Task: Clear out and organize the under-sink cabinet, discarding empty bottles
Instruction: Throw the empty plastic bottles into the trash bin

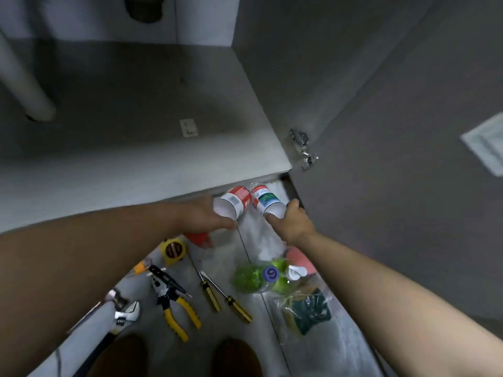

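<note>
Grey floor (313,357) before the open under-sink cabinet (136,118); two bottles held side by side just below its front edge; left hand (201,216) curled round the red-labelled bottle (235,200); right hand (292,224) gripping the green-and-red-labelled bottle (268,200); beneath lie tape measure (172,250), pliers (174,303), green bottle (250,276), bagged sponges (307,308).

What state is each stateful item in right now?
Cabinet door, open.
Left hand, gripping red-label bottle.
Right hand, gripping red-and-green-label bottle.
Green bottle, on floor, blue cap on.
Pliers, on floor, handles spread.
</note>
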The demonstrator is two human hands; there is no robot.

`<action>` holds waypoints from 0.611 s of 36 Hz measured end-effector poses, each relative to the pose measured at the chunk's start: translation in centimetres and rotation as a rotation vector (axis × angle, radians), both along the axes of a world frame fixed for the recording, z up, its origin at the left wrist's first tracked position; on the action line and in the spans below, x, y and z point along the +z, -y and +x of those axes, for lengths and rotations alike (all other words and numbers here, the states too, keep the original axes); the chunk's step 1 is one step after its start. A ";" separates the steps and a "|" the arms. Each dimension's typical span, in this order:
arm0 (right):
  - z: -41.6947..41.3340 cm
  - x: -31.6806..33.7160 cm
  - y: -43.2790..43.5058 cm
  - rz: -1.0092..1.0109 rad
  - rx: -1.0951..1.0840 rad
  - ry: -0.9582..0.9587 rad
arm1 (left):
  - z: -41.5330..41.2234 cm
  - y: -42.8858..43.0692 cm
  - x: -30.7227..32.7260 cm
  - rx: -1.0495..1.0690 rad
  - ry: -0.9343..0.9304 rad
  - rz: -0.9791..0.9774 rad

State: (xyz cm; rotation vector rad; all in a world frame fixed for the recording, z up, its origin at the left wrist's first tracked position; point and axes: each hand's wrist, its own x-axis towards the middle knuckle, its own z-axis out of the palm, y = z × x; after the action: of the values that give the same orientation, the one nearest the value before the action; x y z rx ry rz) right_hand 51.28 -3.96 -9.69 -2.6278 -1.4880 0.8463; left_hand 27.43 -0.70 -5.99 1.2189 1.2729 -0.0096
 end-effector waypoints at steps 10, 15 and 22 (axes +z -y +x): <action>3.2 13.5 9.2 0.176 -0.099 -0.091 | 3.6 5.3 13.7 -0.081 -0.071 0.198; 5.1 18.1 17.1 0.297 -0.140 -0.073 | 6.9 10.6 17.8 -0.113 -0.092 0.338; 8.4 22.8 30.1 0.274 -0.171 -0.093 | 12.0 18.8 21.1 -0.210 -0.010 0.314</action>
State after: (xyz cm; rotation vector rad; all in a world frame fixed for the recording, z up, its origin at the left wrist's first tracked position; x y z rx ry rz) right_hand 59.71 -34.07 13.10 -2.4366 -1.2357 0.6851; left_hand 39.47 -19.52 15.13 1.6214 1.1787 0.0330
